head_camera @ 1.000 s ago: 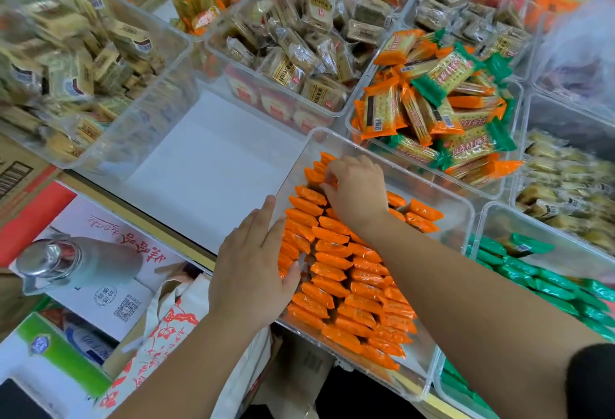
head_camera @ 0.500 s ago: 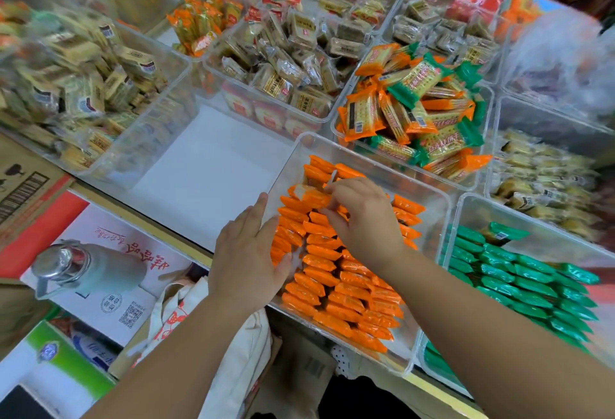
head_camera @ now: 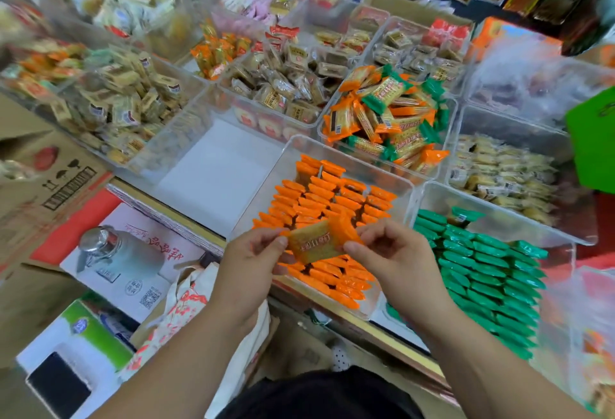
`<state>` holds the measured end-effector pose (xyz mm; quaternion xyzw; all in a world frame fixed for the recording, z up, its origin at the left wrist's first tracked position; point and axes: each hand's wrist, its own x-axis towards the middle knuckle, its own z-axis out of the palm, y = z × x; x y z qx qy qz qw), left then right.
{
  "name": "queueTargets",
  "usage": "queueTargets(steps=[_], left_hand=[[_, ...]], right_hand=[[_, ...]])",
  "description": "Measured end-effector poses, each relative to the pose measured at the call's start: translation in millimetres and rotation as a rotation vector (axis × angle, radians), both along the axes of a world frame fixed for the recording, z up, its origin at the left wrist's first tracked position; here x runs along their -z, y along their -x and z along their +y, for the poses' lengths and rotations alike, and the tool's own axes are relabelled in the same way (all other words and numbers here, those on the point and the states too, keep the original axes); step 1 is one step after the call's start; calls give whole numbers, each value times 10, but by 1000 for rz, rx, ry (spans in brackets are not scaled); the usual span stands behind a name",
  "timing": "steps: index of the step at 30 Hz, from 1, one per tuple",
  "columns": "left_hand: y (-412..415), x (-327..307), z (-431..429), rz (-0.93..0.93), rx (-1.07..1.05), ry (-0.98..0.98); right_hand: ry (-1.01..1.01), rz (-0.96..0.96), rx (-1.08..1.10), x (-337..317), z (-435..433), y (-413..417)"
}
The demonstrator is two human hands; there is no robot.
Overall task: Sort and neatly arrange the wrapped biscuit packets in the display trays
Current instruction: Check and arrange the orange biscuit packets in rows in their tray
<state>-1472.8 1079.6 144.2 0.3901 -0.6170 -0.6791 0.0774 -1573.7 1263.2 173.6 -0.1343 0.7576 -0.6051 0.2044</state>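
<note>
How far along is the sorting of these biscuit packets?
Well along. Orange rows fill most of the near tray, and green rows lie lined up beside them. The left hand and right hand pinch one orange packet above those rows. Remaining: the mixed orange-and-green heap behind.

Left of the left grip (head_camera: 248,264), a flask (head_camera: 109,252) with a shiny steel cap sits on a white printed box (head_camera: 186,245). Just below and left of the grip hangs a cloth bag (head_camera: 179,312) with red print. Farther left is a brown cardboard carton (head_camera: 50,185), and nearer than that a green-and-white box (head_camera: 83,332).
</note>
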Motion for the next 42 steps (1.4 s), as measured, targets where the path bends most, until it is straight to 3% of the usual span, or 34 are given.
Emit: queueTargets(steps=[9,13,23,26,29,34,37,42], left_hand=[[-559,-409,341,172,-8,-425],[-621,-530,457,260,16,-495],[-677,-821,507,325,11,-326],[-710,-940,526,328,36,-201],[-725,-1001,515,318,39,-116],[-722,-1111,477,286,70,-1],[-698,-1151,457,228,21,127],[-650,-1202,467,270,-87,-19]], right_hand=[[502,-446,-97,-530,187,-415],[644,-469,-139,-693,237,-501],[513,-391,29,-659,344,-441],[441,-439,66,-556,332,-441],[384,-611,65,-449,277,-489],[485,-887,-41,-420,238,-532],[464,-892,-167,-436,251,-547],[297,-739,-266,-453,205,-564]])
